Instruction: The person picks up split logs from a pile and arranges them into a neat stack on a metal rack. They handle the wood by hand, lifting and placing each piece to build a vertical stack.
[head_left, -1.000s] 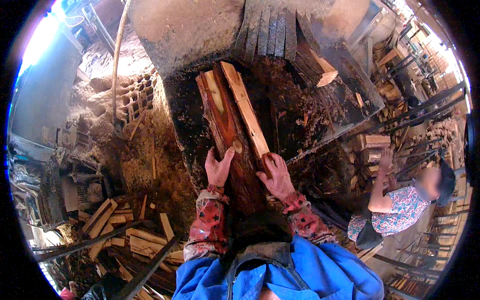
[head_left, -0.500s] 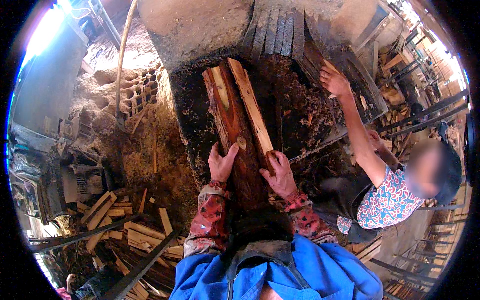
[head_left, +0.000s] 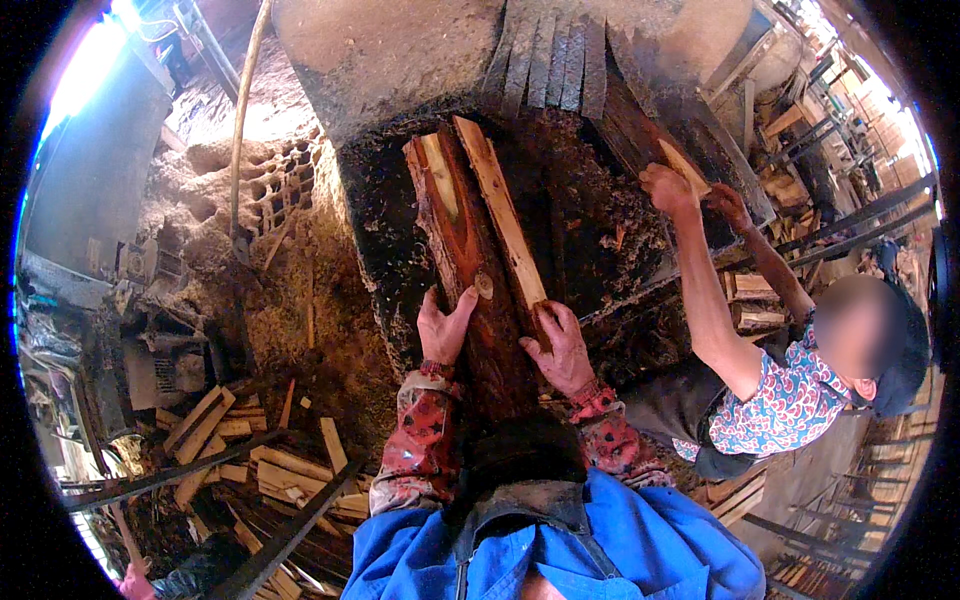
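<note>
A dark, bark-edged log (head_left: 470,250) with a pale patch at its far end lies lengthwise in front of me. My left hand (head_left: 446,326) grips its left edge, the thumb on top near a round knot. Along the log's right side runs a narrow pale board (head_left: 503,213) with bark on one edge. My right hand (head_left: 560,350) holds the near end of that board, fingers curled over it. Both pieces rest on a dark, debris-covered machine table (head_left: 390,240). The undersides of the log and board are hidden.
At the right a co-worker (head_left: 770,390) holds a short wood piece (head_left: 684,168) in both hands over the table. Dark metal strips (head_left: 555,65) hang at the back. Sawdust (head_left: 300,215) is heaped left; cut offcuts (head_left: 290,475) and a metal bar (head_left: 285,535) lie lower left.
The co-worker's second hand has come up to the short wood piece, which has turned and shifted right. A person's arm at the lower left has moved. My hands hold their places.
</note>
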